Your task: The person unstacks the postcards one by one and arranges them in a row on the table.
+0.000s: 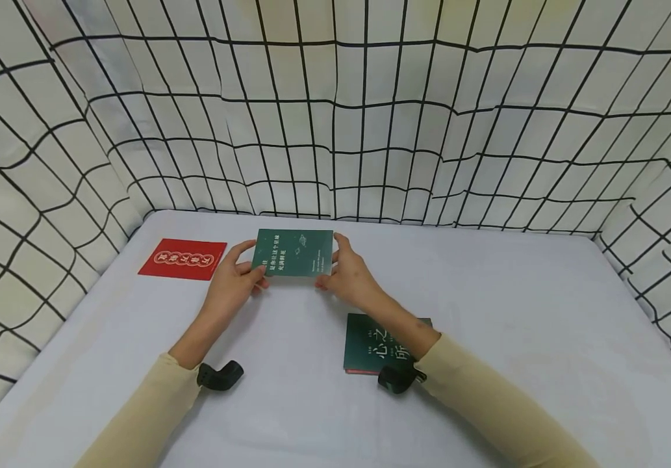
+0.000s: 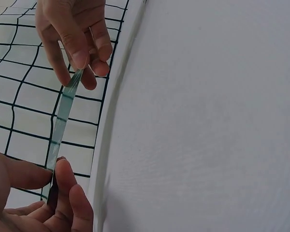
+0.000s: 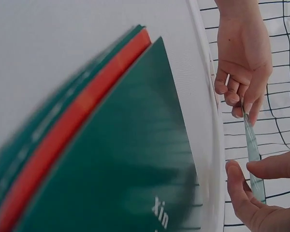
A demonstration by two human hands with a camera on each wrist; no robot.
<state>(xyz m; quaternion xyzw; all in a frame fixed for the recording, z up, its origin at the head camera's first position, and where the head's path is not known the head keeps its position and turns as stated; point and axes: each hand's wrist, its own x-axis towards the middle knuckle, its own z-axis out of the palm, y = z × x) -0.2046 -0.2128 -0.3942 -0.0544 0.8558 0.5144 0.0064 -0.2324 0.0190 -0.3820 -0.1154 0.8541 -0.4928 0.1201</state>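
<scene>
A green booklet (image 1: 360,344) with a red edge lies partly under the right forearm (image 1: 408,325). Beyond, the left hand (image 1: 230,281) and right hand (image 1: 354,276) pinch opposite ends of a thin, glossy green card (image 1: 297,252) above the white table (image 1: 516,325), its long axis running left to right, white print crossing its short side. A flat red card (image 1: 180,260) lies left.

A white-covered table (image 1: 522,299) carries a red card (image 1: 182,259) at its far left, printed with pale characters, and, nearer and just right of the middle, a partly hidden green book (image 1: 362,343) with white characters on top and a red layer at its edge.
</scene>
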